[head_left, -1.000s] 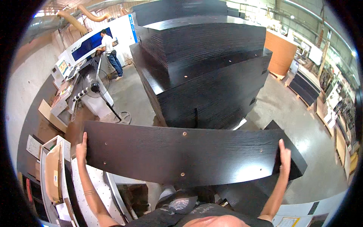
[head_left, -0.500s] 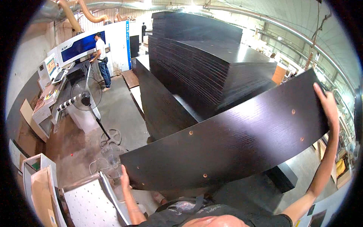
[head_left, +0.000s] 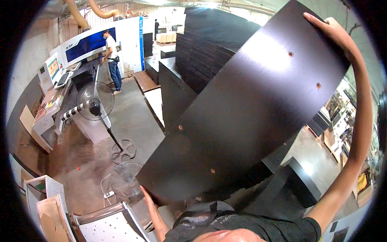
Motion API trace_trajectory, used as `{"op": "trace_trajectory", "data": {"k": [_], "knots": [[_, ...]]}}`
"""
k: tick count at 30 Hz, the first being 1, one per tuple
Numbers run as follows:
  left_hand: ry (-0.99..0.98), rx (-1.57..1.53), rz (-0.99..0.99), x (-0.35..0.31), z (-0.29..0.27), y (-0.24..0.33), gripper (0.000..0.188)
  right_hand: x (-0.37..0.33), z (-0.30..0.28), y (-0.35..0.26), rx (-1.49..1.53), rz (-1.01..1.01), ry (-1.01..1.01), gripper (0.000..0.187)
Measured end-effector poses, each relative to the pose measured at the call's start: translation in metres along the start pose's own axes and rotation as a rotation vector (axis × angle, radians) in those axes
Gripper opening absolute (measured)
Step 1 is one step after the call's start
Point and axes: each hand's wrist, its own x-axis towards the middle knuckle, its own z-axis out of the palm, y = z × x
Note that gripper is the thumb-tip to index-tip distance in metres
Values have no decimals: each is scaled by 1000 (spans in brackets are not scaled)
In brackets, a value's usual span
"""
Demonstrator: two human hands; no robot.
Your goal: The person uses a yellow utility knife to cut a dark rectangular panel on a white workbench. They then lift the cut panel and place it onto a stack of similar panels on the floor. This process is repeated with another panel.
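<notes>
A long black board (head_left: 242,109) with several small drilled holes is held up in front of me, tilted so its right end stands much higher than its left. At the upper right end, my right hand (head_left: 328,32) grips the edge, thumb on the near face and the other fingers hidden behind. My left hand (head_left: 150,203) holds the lower left corner, its fingers partly out of sight under the board. Behind the board rises a tall stack of black panels (head_left: 201,48).
A pedestal fan (head_left: 95,105) stands on the floor at left, with another fan (head_left: 128,173) nearer me. Beyond, a person (head_left: 111,60) works at a large white and blue machine (head_left: 90,44). A perforated white surface (head_left: 109,226) lies at lower left; more black panels (head_left: 298,181) sit at right.
The board's right end has swung up and leftward with my right hand, so it slants more steeply. My left hand has shifted slightly right and down with the lower corner.
</notes>
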Motion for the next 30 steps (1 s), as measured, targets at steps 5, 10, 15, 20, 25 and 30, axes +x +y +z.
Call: {"op": "trace_trajectory", "data": {"k": [5,10,15,20,25,30], "knots": [[143,55,173,58,-9,90,115,73,77,-12,204,-58,-103,88],[152,68,242,111,-25,224,101,130,153,-7,406,-16,-270,84],[97,361,420,123,-33,345,83,158,201,15,430,24,-391,84],[152,810,494,97,-30,473,85,175,258,24,508,148,-564,83],[105,947,595,53,-63,584,82,194,310,17,568,293,-739,67],[68,966,559,15,-11,659,79,201,290,63,329,148,-645,88]]}}
